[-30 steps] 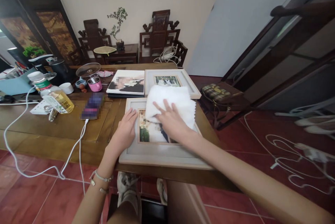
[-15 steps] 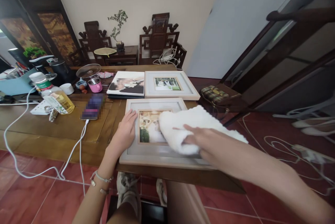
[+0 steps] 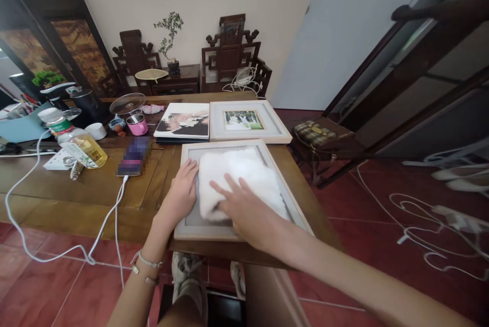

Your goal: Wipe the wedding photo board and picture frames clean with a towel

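Observation:
A picture frame [image 3: 191,234] with a pale wooden rim lies flat at the table's front edge. Spread over its middle is a fluffy white cloth [image 3: 244,166], which hides the photo inside. My right hand [image 3: 244,210] presses down on the cloth with fingers apart on top, and a fold of it is caught near the thumb. At the frame's left side my left hand [image 3: 184,189] grips the rim, its fingers lying over the border. That hand's thumb is hidden.
Behind lie a second framed photo [image 3: 250,139] and a photo album [image 3: 182,120]. To the left on the wooden table [image 3: 160,215] are a charging phone [image 3: 133,156], a pink mug [image 3: 136,125], an oil bottle [image 3: 86,146] and white cables. A plaid bag [image 3: 315,133] stands right.
My right hand has moved left with the white cloth, which now covers the photo that showed before. My left hand stays on the frame's left side.

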{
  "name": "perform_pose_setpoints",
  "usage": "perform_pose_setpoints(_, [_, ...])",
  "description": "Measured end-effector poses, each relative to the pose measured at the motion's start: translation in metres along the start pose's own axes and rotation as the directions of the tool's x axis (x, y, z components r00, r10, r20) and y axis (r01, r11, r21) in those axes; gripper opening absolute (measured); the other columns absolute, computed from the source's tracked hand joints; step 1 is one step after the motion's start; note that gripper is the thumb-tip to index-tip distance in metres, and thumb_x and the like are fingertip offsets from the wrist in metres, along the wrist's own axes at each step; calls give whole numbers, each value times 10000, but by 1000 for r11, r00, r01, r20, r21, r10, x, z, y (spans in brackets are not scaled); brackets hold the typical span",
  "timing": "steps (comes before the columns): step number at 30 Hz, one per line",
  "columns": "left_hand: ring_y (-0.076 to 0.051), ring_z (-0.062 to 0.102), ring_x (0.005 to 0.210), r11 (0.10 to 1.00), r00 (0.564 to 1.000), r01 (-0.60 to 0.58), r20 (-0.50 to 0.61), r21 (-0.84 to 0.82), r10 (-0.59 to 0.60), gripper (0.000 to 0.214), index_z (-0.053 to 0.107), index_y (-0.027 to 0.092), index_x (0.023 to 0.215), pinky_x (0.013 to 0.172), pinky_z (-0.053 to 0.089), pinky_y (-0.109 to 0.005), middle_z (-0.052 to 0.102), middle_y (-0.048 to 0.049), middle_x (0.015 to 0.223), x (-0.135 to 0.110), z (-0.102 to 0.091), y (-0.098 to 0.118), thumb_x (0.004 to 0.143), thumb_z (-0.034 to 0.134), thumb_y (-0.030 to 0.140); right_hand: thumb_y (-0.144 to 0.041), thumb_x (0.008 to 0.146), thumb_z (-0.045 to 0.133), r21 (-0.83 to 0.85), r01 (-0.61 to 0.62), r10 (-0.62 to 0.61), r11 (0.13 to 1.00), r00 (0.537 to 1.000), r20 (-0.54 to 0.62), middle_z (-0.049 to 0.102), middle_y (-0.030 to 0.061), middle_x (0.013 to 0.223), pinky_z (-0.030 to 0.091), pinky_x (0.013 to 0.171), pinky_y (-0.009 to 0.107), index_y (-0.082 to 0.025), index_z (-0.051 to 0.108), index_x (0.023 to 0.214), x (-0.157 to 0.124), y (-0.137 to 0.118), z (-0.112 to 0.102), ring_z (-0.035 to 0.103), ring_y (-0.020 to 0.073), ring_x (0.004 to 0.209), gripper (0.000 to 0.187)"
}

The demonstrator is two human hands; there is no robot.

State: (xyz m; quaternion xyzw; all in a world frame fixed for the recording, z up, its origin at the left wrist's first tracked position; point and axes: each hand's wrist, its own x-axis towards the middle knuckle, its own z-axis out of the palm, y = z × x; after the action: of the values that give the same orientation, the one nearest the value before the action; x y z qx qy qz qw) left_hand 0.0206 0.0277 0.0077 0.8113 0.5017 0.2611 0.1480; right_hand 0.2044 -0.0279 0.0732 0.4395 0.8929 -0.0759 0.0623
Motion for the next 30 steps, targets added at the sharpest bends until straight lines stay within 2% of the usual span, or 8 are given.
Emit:
perform_pose_setpoints(2, [-244, 292, 1423, 1000, 1000, 3, 11, -1, -3, 447, 472, 97, 1344, 1143, 295, -525, 440, -147, 1461, 0, -1, 0, 927, 312, 115, 81, 608, 568, 93, 92, -101, 991, 990, 103, 370, 154, 1490, 343, 1050, 618, -128, 705, 1059, -22, -12, -9, 279, 464, 1354, 516])
perform_pose_setpoints(5, [-245, 291, 1423, 1000, 1000, 0, -1, -7, 0, 439, 485, 102, 1333, 1144, 286, -535, 442, -147, 1460, 0, 0, -1, 929, 314, 119, 62, 665, 515, 247, 152, -178, 957, 980, 85, 465, 125, 1439, 354, 1072, 557, -164, 699, 1053, -58, -11, -17, 392, 387, 1322, 485])
perform_pose_setpoints(9, [-245, 297, 1420, 1000, 1000, -10, -15, -18, 10, 433, 487, 132, 1333, 1135, 292, -550, 443, -142, 1460, -2, 3, -4, 935, 317, 125, 69, 712, 391, 256, 18, -30, 966, 999, 43, 612, 145, 1276, 390, 1049, 513, -165, 701, 990, -76, 14, -17, 501, 328, 1253, 478])
perform_pose_setpoints(12, [-246, 301, 1418, 1000, 1000, -12, -18, -19, 12, 434, 484, 130, 1336, 1132, 297, -550, 441, -147, 1461, -2, 5, -5, 933, 325, 126, 99, 654, 361, 157, -122, 112, 980, 991, 75, 588, 171, 1302, 438, 1003, 489, -138, 701, 1009, -56, 40, -14, 447, 344, 1297, 545])
perform_pose_setpoints(19, [-249, 310, 1415, 999, 999, -29, -36, -25, 28, 434, 488, 142, 1334, 1126, 305, -554, 457, -147, 1448, -2, 4, -5, 930, 333, 123, 85, 671, 437, -97, -243, 216, 965, 948, -233, 342, 172, 1504, 262, 1070, 638, -84, 657, 1142, 12, 69, 14, 228, 430, 1389, 547])
perform_pose_setpoints(25, [-247, 316, 1412, 999, 999, -25, -46, -34, 24, 427, 492, 136, 1327, 1131, 306, -541, 471, -148, 1436, -1, 2, 0, 928, 338, 128, 83, 655, 453, 8, -54, 55, 998, 994, -97, 350, 152, 1502, 252, 1072, 643, -133, 683, 1086, -5, 21, 12, 235, 423, 1386, 535])
perform_pose_setpoints(28, [-255, 311, 1413, 999, 1000, 10, -20, -33, -11, 421, 495, 100, 1320, 1132, 302, -544, 457, -165, 1444, -1, -1, 2, 930, 340, 140, 84, 607, 439, 218, 127, -137, 968, 990, 30, 416, 84, 1480, 299, 1096, 539, -194, 690, 1059, -34, 6, -8, 283, 352, 1387, 587])
perform_pose_setpoints(30, [-256, 306, 1416, 999, 1000, 26, -4, -33, -26, 417, 496, 96, 1318, 1132, 302, -541, 445, -163, 1455, 0, -2, 3, 931, 350, 149, 75, 603, 411, 374, 193, -209, 907, 978, 3, 541, 39, 1385, 360, 1082, 412, -233, 694, 1025, -51, 9, -17, 388, 262, 1348, 594])
